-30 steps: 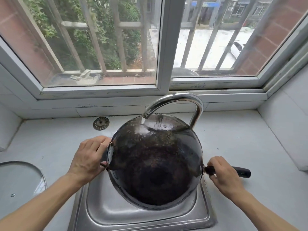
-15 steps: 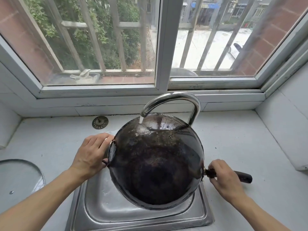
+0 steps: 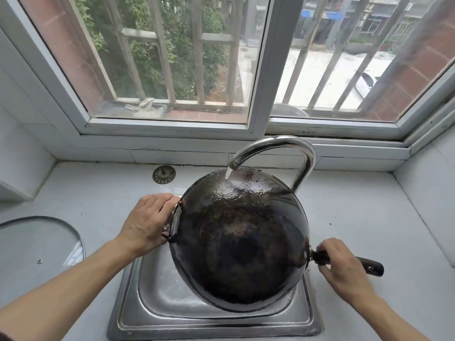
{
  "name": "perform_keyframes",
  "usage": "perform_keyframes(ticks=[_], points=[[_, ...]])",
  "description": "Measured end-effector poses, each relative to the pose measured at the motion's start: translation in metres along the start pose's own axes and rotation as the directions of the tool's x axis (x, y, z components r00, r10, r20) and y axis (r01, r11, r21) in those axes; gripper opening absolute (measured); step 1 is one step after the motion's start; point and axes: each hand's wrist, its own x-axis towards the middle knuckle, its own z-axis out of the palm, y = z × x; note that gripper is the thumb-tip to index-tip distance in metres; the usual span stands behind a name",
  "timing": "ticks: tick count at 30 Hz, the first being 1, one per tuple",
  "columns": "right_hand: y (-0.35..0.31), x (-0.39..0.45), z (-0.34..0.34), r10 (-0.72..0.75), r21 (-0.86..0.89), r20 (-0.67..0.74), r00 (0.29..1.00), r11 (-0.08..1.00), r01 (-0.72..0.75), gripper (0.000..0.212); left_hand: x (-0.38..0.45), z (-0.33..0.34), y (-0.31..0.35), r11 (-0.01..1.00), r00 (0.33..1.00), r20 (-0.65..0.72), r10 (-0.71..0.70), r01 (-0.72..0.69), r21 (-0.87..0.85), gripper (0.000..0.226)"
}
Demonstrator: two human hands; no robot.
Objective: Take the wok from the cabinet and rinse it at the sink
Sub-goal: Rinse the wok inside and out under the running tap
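Head view shows the wok (image 3: 240, 244) already out of the cabinet and tilted over the sink (image 3: 152, 313) at lower centre, faucet (image 3: 275, 148) water striking it, left hand (image 3: 147, 222) gripping its rim, right hand (image 3: 342, 267) gripping its handle; rinsing looks underway, unfinished.

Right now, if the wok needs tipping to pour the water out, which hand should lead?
Probably the right hand: it grips the long handle, giving leverage, while the left hand only steadies the wok at its rim.

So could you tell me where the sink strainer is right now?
The sink strainer lies on the counter behind the sink, left of the faucet, below the window sill.
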Motion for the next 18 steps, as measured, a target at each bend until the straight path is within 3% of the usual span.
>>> perform_keyframes(ticks=[18], points=[[0.011, -0.045, -0.024, 0.105, -0.017, -0.022, 0.994, 0.994, -0.105, 0.051, 0.027, 0.004, 0.024, 0.993, 0.994, -0.033, 0.100, -0.101, -0.055, 0.097]])
